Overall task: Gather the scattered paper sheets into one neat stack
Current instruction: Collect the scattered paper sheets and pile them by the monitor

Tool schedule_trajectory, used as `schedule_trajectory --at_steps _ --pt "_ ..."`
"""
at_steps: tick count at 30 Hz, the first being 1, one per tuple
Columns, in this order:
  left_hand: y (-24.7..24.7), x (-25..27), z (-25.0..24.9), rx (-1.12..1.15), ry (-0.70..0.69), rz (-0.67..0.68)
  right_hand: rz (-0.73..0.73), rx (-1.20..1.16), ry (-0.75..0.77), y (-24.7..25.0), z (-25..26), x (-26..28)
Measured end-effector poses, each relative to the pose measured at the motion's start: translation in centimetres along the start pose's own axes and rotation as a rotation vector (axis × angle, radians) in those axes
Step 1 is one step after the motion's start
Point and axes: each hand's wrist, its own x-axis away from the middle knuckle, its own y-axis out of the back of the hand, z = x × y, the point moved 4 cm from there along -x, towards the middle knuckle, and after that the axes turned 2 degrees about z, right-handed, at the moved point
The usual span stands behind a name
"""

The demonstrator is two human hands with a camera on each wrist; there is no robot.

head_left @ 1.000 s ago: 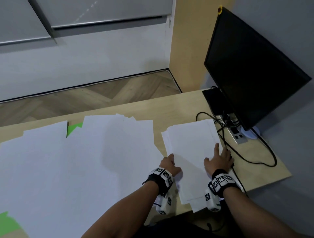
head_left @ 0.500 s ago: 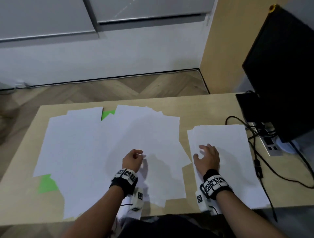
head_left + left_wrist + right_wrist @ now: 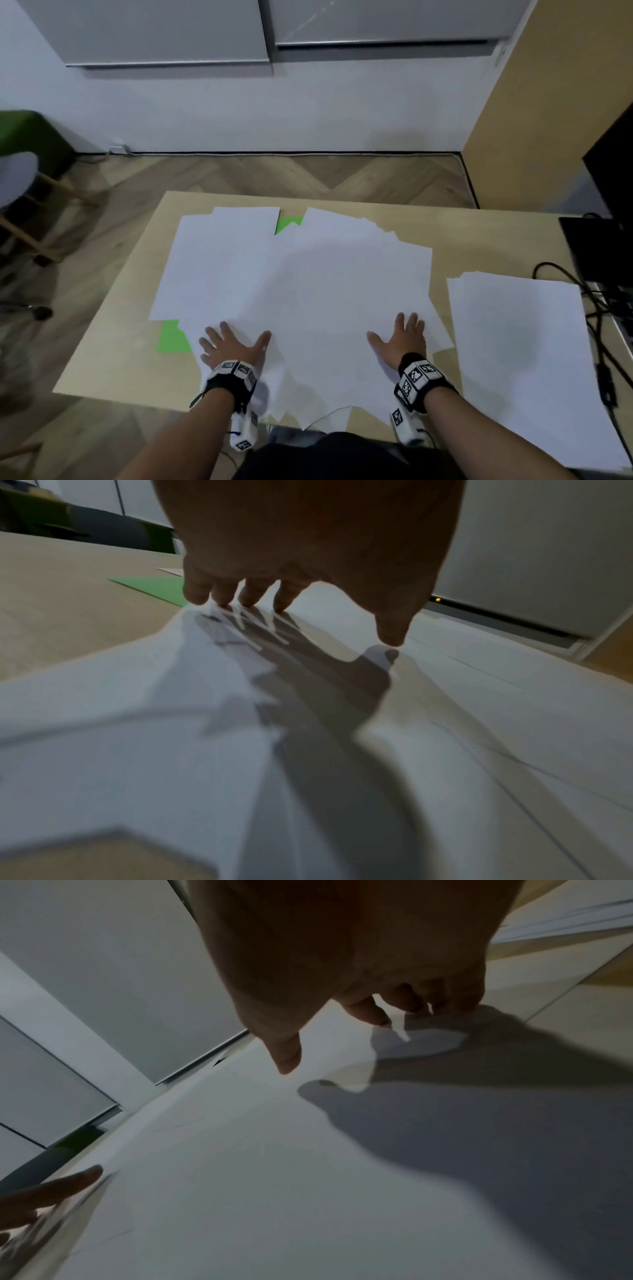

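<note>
A wide spread of overlapping white sheets (image 3: 308,291) covers the middle of the wooden desk (image 3: 120,325). A squarer stack of white sheets (image 3: 524,349) lies apart at the right. My left hand (image 3: 229,346) lies flat with splayed fingers on the spread's near left part. My right hand (image 3: 400,337) lies flat on its near right edge. In the left wrist view the fingertips (image 3: 222,599) touch the paper (image 3: 137,723). The right wrist view shows my thumb (image 3: 286,1056) and fingers stretched over white paper (image 3: 274,1177).
Green paper shows at the far side (image 3: 286,224) and near left (image 3: 171,339) of the spread. A black monitor (image 3: 613,178), its cables (image 3: 596,308) and a power strip stand at the desk's right end. A chair (image 3: 20,192) stands on the floor at left.
The head has turned left from the right stack to the big spread. Both hands left the right stack, moved left and now lie flat and apart on the spread.
</note>
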Motion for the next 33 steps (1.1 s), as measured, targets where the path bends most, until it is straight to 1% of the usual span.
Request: schedule_trajectory --at_steps 3,6,8,10,14,20,23,25,28,31,33 --pt "1.4 -0.9 0.6 -0.047 -0.031 -0.023 0.016 0.025 -0.025 -1.0 1.7 0.6" --pt "2.6 -2.3 0.3 0.003 -0.081 -0.044 0.015 0.02 -0.047 -1.6 3.5 1.0" --pt "3.1 -3.6 0.0 0.046 -0.1 -0.005 -0.01 0.005 -0.06 -2.0 4.9 1.2" --pt "3.7 -4.8 -0.4 0.043 -0.113 0.025 -0.027 -0.03 -0.055 -2.5 6.4 1.5" --pt "4.7 -6.5 -0.5 0.016 -0.15 0.054 0.008 -0.047 0.003 -4.3 10.1 2.2" --pt "5.0 -7.5 -0.7 -0.071 -0.237 0.065 -0.02 0.071 0.005 -6.5 13.5 3.1" --pt "4.9 -7.6 -2.0 -0.042 -0.358 0.094 -0.014 0.141 0.019 -7.2 14.9 4.1" --pt "4.7 -7.4 -2.9 -0.009 -0.421 0.124 -0.009 0.19 0.039 -8.0 16.3 4.8" --pt "4.2 -7.1 -4.2 0.034 -0.458 0.153 0.03 0.326 0.112 -9.3 18.4 6.1" --pt "3.6 -7.0 -5.4 0.08 -0.446 0.17 0.117 0.392 0.231 -9.9 19.8 7.8" --pt "3.4 -7.2 -6.6 0.158 -0.411 0.177 0.152 0.421 0.283 -9.7 19.9 8.6"
